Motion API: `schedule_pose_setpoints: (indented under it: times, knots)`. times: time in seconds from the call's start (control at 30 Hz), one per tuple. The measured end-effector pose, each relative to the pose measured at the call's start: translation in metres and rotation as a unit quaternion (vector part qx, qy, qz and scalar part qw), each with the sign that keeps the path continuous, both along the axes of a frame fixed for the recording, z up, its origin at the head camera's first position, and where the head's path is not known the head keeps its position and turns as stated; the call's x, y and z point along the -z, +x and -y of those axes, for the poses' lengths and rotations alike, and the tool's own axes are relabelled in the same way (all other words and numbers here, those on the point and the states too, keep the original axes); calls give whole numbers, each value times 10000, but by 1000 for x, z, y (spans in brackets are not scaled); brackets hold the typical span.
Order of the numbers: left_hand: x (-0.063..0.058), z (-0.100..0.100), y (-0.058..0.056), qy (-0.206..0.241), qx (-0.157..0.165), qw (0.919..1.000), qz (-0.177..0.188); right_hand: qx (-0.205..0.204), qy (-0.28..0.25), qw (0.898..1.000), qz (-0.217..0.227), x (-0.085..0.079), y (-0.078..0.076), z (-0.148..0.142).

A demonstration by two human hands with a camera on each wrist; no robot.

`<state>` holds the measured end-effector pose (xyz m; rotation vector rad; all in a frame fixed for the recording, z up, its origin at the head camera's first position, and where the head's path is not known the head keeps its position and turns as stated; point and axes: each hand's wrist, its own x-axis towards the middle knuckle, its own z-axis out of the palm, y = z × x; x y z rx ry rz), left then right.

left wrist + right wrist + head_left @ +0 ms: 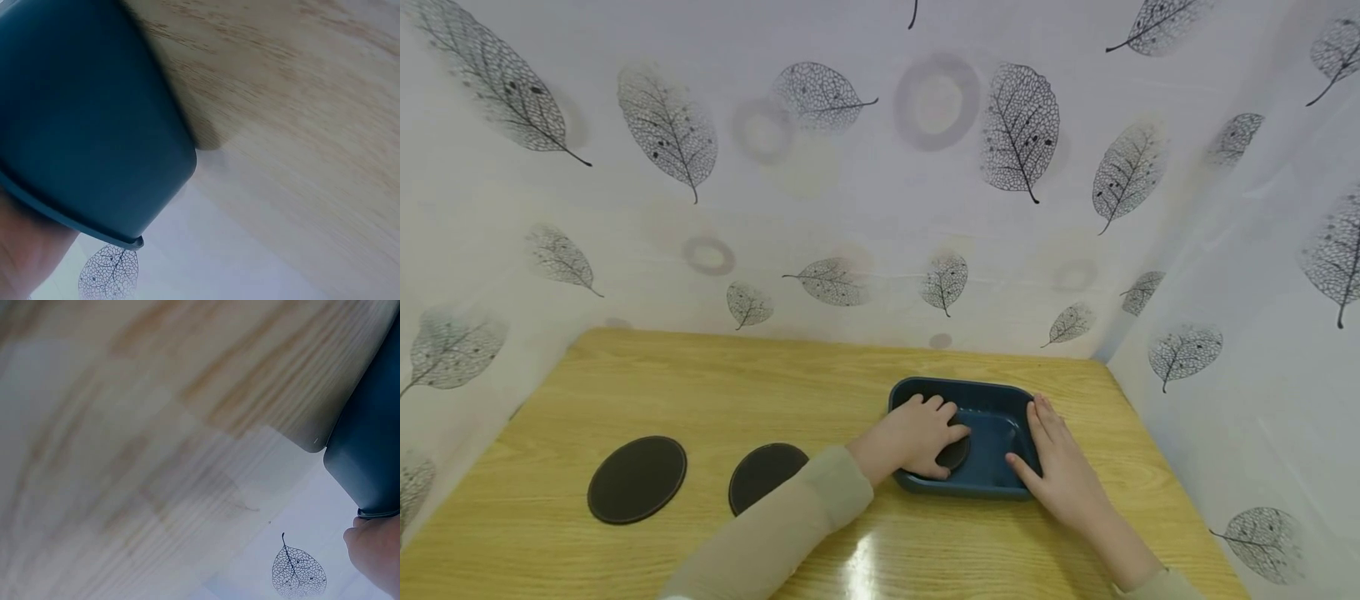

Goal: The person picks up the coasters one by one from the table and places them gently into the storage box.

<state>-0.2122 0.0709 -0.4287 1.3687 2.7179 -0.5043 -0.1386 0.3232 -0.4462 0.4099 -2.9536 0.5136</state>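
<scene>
A dark blue rectangular container (992,492) stands at the right of the table, its outer walls close up in the left wrist view. My left hand (917,437) reaches into its left half and grips a black round coaster (955,454), partly hidden under the fingers. On the right end wall my right hand (1063,471) holds the container, thumb over the inside and fingers along the rim. Two more black coasters lie on the table: one at the left (637,480), and another coaster (763,475) partly covered by my left sleeve.
The wood-grain table (760,375) is bounded by a pale curtain (880,208) with a leaf print at the back and sides. My left forearm (775,533) crosses the table's front middle.
</scene>
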Motion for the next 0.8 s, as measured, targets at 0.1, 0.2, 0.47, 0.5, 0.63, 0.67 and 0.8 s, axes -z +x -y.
schedule_pose_setpoints:
  times: [0.1, 0.2, 0.47, 0.5, 0.63, 0.67, 0.8]
  knots:
    - [-1, 1, 0, -11, 48, 10000, -60, 1, -3, 10000, -7, 0, 0, 0]
    - [-2, 3, 1, 35, 85, 9999, -143, -1, 7, 10000, -10, -1, 0, 0]
    - [-12, 19, 9, 250, 281, 9985, -387, -35, 26, 10000, -10, -1, 0, 1]
    - [-14, 21, 11, 284, 314, 9983, -405, -35, 30, 10000, -10, -1, 0, 1]
    - [-19, 31, 16, 498, 451, 9961, -571, -27, 7, 10000, -25, -1, 1, 1]
    - [-20, 34, 17, 560, 485, 9953, -626, -22, 8, 10000, -33, -1, 1, 2]
    - [-24, 47, 23, 749, 580, 9927, -745, -31, 15, 9999, -112, -2, 2, 2]
